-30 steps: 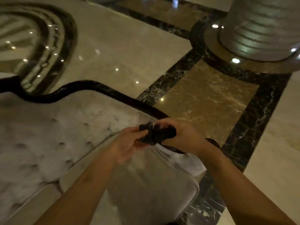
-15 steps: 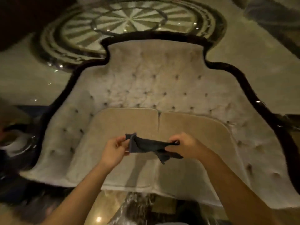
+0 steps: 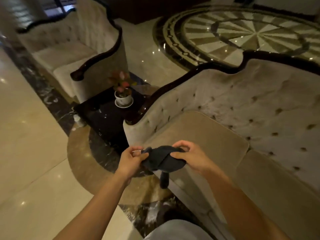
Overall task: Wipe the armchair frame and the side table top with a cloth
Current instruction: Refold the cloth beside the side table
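Observation:
A dark grey cloth (image 3: 162, 159) is bunched between my two hands in front of me, with one end dangling down. My left hand (image 3: 133, 158) pinches its left edge and my right hand (image 3: 188, 156) pinches its right side. Both hands hover over the front left corner of a beige tufted armchair (image 3: 242, 108) whose dark wooden frame (image 3: 174, 82) runs along the top of its arm and back. Left of that arm stands a dark glossy side table (image 3: 103, 115).
A potted plant (image 3: 122, 90) in a white pot and saucer sits on the side table's far part. A second beige armchair (image 3: 69, 49) with a dark frame stands beyond the table. Glossy marble floor (image 3: 26, 153) with a round inlay (image 3: 242, 32) lies all around.
The view has swung left, bringing the side table and second armchair into sight. The cloth, stretched between my hands half a second ago, is now bunched closer together.

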Demonstrator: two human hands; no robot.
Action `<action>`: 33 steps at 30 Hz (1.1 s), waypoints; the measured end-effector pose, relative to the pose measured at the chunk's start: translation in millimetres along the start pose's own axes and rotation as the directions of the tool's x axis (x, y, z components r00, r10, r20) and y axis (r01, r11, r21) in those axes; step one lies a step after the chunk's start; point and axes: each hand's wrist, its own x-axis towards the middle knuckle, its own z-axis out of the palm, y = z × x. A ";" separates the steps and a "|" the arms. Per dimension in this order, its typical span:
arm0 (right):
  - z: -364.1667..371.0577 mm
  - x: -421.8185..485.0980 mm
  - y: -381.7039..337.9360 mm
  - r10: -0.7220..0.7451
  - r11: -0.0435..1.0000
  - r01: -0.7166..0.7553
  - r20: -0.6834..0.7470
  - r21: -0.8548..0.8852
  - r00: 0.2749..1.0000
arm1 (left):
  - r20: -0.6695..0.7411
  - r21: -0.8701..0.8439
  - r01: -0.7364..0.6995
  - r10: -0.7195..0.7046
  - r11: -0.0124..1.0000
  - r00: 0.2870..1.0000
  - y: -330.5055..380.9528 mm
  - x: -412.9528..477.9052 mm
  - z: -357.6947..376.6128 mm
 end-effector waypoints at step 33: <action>278.2 349.9 -111.8 0.520 0.461 -0.502 0.236 0.731 0.821 | 0.145 -0.689 0.056 0.062 0.723 0.987 110.6 304.5 -373.8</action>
